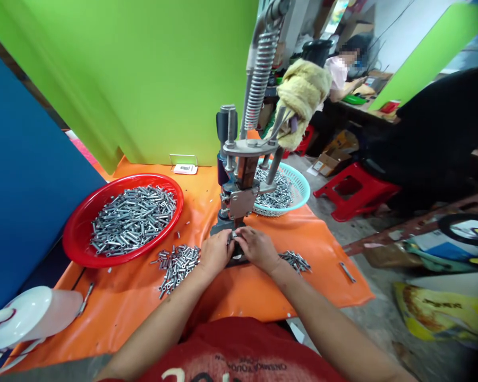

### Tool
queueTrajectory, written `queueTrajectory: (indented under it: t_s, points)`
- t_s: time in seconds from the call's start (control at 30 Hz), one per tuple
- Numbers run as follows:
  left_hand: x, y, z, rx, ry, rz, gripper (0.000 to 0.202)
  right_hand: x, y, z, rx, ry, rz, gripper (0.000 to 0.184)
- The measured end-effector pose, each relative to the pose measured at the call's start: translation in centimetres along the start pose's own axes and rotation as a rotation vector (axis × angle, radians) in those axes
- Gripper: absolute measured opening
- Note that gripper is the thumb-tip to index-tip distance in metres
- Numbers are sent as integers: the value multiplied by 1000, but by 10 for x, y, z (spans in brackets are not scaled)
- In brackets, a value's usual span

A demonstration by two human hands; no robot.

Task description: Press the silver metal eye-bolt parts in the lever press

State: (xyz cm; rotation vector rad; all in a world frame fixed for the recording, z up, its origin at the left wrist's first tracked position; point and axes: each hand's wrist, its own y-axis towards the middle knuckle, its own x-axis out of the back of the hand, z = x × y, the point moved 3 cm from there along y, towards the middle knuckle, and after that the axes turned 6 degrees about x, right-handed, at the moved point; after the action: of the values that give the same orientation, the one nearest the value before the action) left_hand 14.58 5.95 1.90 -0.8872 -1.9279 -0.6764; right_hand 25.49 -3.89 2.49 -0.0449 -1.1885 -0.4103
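Pinching a small metal piece [235,234] at the foot of the press [242,204], the left hand [216,250] and the right hand [259,248] meet with their fingertips drawn close together. The left thumb and fingers are closed on the piece from one side, and the right thumb and forefinger press in on it from the other; how the remaining fingers are curled beneath cannot be told from this angle. To the left of the press sits a wide red bowl [79,231], heaped with short metal tubes [133,220] that leave its side wall bare. Behind the press and to its right, a light blue basket [304,185] with slotted sides holds many more small metal parts [276,191], partly hidden by the machine. A loose heap [179,266] of tubes lies in front of the press on its left, just beside the left hand, and a smaller pile [297,261] lies to its right, by the right wrist. All of these rest on an orange sheet [242,300]. Well to the left of the press and nearer the person stands a lidded mug [61,313], its contents hidden.
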Motion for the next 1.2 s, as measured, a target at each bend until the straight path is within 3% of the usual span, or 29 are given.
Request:
queueTrajectory:
  t_s: [0.23,0.33,0.47,0.6,0.77,0.93,1.2]
  points:
    - [-5,0,2,50,-55,-48,26,36,-45,-74,-194,60,114,15]
    - [-7,0,2,70,-153,-69,28,37,-58,-85,-215,143,110,8]
    - [-11,0,0,148,-459,-86,35,24,-46,-74,-224,371,-10,18]
    - [-19,3,-2,250,-754,-87,21,9,-17,-50,-207,701,-155,35]
    - [-25,6,1,294,-888,-65,16,-1,8,-22,-145,967,-295,38]
    - [-25,6,2,295,-909,-64,15,-9,16,-17,-96,1037,-351,31]
    - [-30,6,4,291,-942,-88,13,-22,19,-24,-26,935,-389,24]
